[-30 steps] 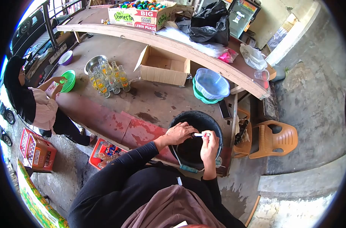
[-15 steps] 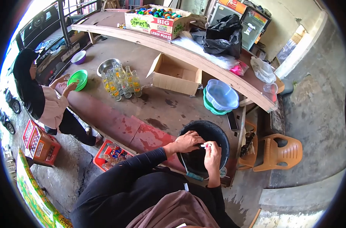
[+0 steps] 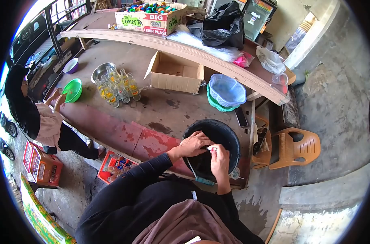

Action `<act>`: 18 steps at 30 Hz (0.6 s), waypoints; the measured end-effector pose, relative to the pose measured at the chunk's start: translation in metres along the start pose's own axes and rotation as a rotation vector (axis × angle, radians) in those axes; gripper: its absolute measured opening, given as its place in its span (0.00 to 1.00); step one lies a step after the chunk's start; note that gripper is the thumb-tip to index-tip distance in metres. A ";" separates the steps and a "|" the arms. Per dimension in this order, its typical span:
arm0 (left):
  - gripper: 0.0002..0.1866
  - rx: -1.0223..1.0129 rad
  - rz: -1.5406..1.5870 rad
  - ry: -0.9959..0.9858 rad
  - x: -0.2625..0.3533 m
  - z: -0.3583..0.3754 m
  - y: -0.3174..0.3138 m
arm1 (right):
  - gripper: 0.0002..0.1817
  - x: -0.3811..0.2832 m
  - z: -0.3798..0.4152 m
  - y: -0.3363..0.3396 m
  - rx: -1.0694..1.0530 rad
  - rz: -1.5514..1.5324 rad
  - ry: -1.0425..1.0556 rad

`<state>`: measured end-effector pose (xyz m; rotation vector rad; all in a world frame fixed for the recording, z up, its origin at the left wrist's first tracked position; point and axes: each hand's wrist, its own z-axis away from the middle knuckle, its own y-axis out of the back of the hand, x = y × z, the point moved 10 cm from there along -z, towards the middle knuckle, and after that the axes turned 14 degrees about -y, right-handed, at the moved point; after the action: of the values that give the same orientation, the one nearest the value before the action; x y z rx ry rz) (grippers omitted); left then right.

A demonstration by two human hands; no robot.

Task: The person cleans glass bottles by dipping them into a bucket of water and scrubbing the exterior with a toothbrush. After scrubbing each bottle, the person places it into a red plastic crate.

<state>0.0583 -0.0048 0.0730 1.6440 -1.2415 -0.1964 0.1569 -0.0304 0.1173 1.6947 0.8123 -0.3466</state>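
Observation:
Over the black bucket [image 3: 235,151], my right hand [image 3: 220,162] pinches a small white object [image 3: 212,148] between its fingers. What kind of object it is cannot be made out. My left hand [image 3: 194,144] is close beside it, back of the hand upward, fingers bent and together above the bucket's opening. Its fingertips are partly hidden, so whatever they hold does not show. A light blue-green handle grip [image 3: 204,181] hangs at the bucket's near side. The bucket's inside is dark.
Stacked basins [image 3: 227,90], a phone [image 3: 241,117], a cardboard box [image 3: 175,77] and glass bottles [image 3: 118,87] stand on the table. A co-worker [image 3: 42,118] at left reaches to a green basin [image 3: 73,90]. Plastic chairs [image 3: 297,147] stand right; a red crate [image 3: 116,166] sits below the table edge.
The view has shifted, so the table things sit further left and higher. My hands stay together over the bucket. The co-worker's hands have drawn back slightly from the green basin.

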 end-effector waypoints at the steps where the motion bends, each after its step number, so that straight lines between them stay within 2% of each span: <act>1: 0.22 0.003 -0.004 -0.010 0.001 0.000 -0.001 | 0.04 -0.001 0.001 -0.003 -0.021 -0.038 -0.006; 5: 0.21 0.006 0.018 0.000 -0.002 0.001 -0.002 | 0.06 -0.008 0.000 0.013 0.070 0.010 -0.008; 7: 0.21 -0.005 -0.014 -0.026 0.002 0.002 -0.001 | 0.06 -0.002 0.003 0.005 0.056 0.008 -0.012; 9: 0.21 -0.027 0.020 0.011 -0.002 0.002 -0.001 | 0.06 -0.005 0.004 -0.011 -0.059 0.018 0.033; 11: 0.21 -0.076 -0.010 -0.005 -0.003 0.004 -0.009 | 0.06 -0.008 0.005 -0.005 -0.027 0.007 0.022; 13: 0.19 0.063 0.011 -0.042 -0.002 0.003 0.001 | 0.05 -0.015 0.000 0.009 0.030 0.031 -0.016; 15: 0.22 0.043 -0.004 -0.071 0.000 0.004 -0.003 | 0.05 -0.007 0.001 0.006 0.043 0.057 -0.011; 18: 0.20 -0.040 -0.007 -0.004 -0.005 0.003 -0.010 | 0.05 -0.001 0.003 -0.015 -0.094 0.012 -0.023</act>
<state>0.0599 -0.0032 0.0616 1.6145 -1.2276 -0.2272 0.1468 -0.0323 0.1055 1.6046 0.7898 -0.3140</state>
